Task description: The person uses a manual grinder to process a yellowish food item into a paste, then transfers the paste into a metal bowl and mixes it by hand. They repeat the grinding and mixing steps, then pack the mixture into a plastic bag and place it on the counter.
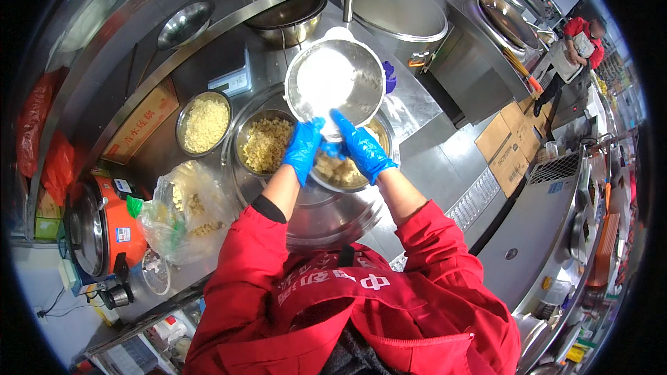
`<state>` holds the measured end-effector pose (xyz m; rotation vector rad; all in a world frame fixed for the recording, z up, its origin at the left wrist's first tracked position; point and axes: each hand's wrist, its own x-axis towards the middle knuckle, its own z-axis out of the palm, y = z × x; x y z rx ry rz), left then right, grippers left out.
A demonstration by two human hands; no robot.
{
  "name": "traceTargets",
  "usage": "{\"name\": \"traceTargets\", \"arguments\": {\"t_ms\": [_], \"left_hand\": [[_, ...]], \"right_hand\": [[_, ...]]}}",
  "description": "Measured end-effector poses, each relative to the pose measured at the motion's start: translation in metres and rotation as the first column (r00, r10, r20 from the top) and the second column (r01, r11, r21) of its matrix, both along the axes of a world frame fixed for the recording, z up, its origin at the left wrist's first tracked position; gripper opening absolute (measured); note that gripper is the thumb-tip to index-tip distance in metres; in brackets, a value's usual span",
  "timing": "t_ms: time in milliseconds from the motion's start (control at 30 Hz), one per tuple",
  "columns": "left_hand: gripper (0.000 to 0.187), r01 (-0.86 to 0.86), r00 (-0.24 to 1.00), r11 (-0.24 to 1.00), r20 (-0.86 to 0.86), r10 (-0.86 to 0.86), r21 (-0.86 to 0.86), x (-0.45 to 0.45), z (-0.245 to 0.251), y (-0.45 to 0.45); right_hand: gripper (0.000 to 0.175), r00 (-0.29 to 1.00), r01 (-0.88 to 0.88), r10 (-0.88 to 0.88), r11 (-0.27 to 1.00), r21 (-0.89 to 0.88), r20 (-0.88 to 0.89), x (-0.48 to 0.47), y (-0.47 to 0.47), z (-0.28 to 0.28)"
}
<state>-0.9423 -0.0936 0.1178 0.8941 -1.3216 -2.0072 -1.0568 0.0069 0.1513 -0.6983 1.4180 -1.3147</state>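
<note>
My left hand, in a blue glove, has its fingers on the near rim of a steel pot, tilted so that its bright inside faces me. On the rim's right part lies my right hand, gloved in blue too. Below both hands stands a steel bowl with pale food, partly hidden by the hands and the pot. Left of it is another steel bowl of chopped yellowish food. A third bowl with pale yellow chopped food stands farther left.
A digital scale, a plastic bag of pale pieces and an orange cooker are at the left. A large steel vat stands ahead. A seated person in red is far right, beyond a wok. Cardboard covers part of the floor.
</note>
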Motion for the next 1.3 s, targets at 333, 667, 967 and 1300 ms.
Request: {"name": "traceTargets", "arguments": {"t_ms": [333,667,967,1300], "left_hand": [[0.056,0.207,0.784,0.886,0.612,0.103,-0.414,0.022,0.073,-0.025],[0.067,0.09,0.865,0.842,0.46,0.198,-0.532,0.007,0.083,-0.008],[0.056,0.13,0.891,0.851,0.437,0.125,-0.508,0.011,0.044,-0.021],[0.07,0.246,0.783,0.888,0.619,0.055,-0.39,-0.007,0.061,-0.008]], "right_hand": [[0.029,0.181,-0.501,-0.209,0.821,-0.273,-0.961,-0.034,-0.027,0.063],[0.044,-0.131,-0.31,-0.062,0.951,-0.019,-0.989,-0.058,-0.061,-0.03],[0.025,0.662,0.15,-0.449,0.864,-0.48,-0.601,-0.054,-0.057,-0.017],[0.022,-0.246,-0.355,-0.096,0.935,-0.003,-0.964,-0.033,-0.068,-0.006]]}}
